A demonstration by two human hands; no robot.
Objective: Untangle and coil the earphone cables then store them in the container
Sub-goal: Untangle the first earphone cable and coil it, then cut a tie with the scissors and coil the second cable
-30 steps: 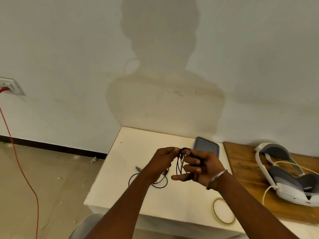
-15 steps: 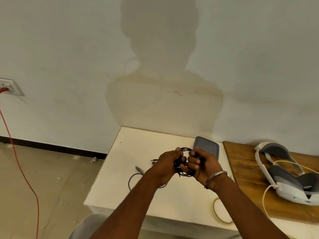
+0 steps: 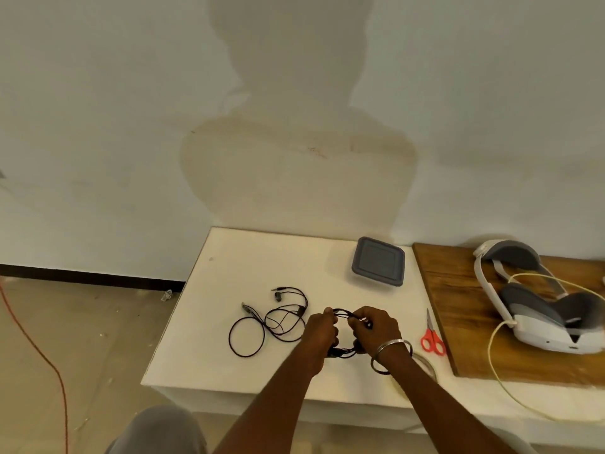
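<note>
1. Head view: compared with half a second ago, both hands have been lowered toward the white rectangular table [image 3: 248,362], and red-handled scissors [image 3: 432,339] have come into sight.
2. A black thin earphone cable coil [image 3: 343,350] is held between the left hand [image 3: 319,332] and the right hand [image 3: 376,330]; both are closed on its loops, just above the table.
3. One coil seems nearly finished. A second black earphone cable [image 3: 275,319] lies loose on the table, not yet coiled.
4. The grey square plastic container [image 3: 378,262] stands far behind, lid on; nothing is stored yet.
5. Parts of the coil are hidden by fingers, and the earbuds cannot be made out.
</note>
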